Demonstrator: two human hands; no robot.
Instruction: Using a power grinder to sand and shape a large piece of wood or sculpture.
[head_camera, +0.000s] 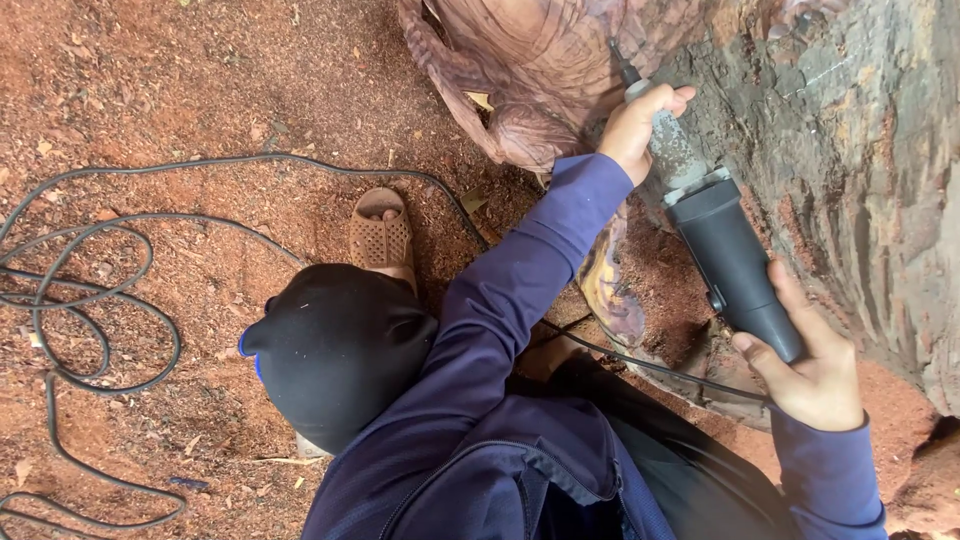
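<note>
My left hand (634, 125) grips the dusty metal neck of a grey handheld power grinder (722, 250), just behind its thin bit. That bit touches a carved reddish wood figure (540, 75) with ridged, feather-like cuts. Lower right, my right hand (812, 372) is wrapped around the rear of the tool's dark body. Both arms wear dark blue sleeves. The grinder lies along a big rough trunk (860, 150).
A black-capped head (338, 350) and dark blue jacket fill the lower middle. A foot in a brown perforated sandal (381, 232) rests on red sawdust ground (180, 90). Black power cable (95, 310) loops at left and runs to the tool.
</note>
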